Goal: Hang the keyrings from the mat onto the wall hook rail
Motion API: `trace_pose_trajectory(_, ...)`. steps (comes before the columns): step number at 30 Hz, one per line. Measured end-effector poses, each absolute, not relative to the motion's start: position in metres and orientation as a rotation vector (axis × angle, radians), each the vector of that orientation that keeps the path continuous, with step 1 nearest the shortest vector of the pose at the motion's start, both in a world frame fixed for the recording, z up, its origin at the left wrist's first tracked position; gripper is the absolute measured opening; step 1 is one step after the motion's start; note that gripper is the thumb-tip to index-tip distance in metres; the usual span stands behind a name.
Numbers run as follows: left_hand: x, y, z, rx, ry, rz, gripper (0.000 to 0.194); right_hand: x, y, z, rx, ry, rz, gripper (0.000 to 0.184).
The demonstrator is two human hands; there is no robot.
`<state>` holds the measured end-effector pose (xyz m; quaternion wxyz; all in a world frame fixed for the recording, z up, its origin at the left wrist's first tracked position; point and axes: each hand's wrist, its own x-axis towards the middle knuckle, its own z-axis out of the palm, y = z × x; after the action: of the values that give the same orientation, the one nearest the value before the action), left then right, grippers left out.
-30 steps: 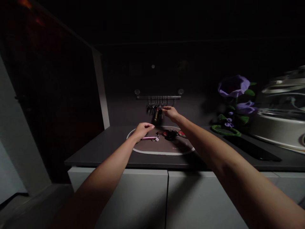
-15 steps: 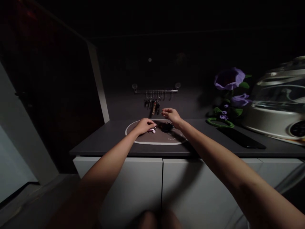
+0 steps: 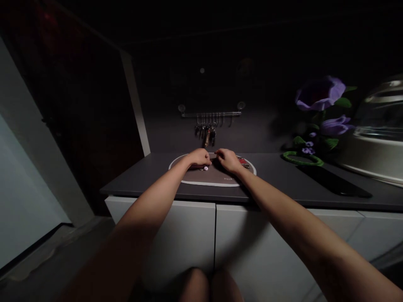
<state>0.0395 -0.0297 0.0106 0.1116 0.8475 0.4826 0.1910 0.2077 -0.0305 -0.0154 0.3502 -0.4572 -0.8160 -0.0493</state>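
My left hand (image 3: pixel 199 157) is closed low over an oval brown mat (image 3: pixel 217 179) with a white border. Below its fingertips shows part of a keychain with a small white ball (image 3: pixel 205 168); the rest is hidden under the hand. Close by on the right, my right hand (image 3: pixel 228 160) is curled with its fingers drawn together. What it holds, if anything, is hidden in shadow. Just past its right side, a red item with metal parts (image 3: pixel 243 162) lies on the mat. Several keys (image 3: pixel 204 130) hang behind the hands.
A clear hook rail (image 3: pixel 210 114) is fixed to the dark wall by suction cups. Right on the grey counter (image 3: pixel 135 174) stand purple artificial flowers (image 3: pixel 323 94) with a green ring base, a flat black slab (image 3: pixel 333 180) and a pale appliance (image 3: pixel 374 151). White cabinet doors (image 3: pixel 182 235) are below.
My right hand has come down toward the mat from a raised position and curled. My left hand has closed more over the keychain. The red item now shows, and the view has shifted slightly.
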Motion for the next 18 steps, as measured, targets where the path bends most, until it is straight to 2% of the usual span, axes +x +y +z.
trace_pose_trajectory(10, 0.03, -0.012, -0.008, 2.374, 1.218, 0.795, 0.022, 0.206, -0.021, -0.018, -1.281, -2.22, -0.164, 0.027)
trace_pose_trajectory(18, 0.025, -0.015, -0.005, 2.179, 1.061, 1.014, 0.021, 0.205, -0.022, -0.016, -1.272, -2.24, -0.181, 0.028)
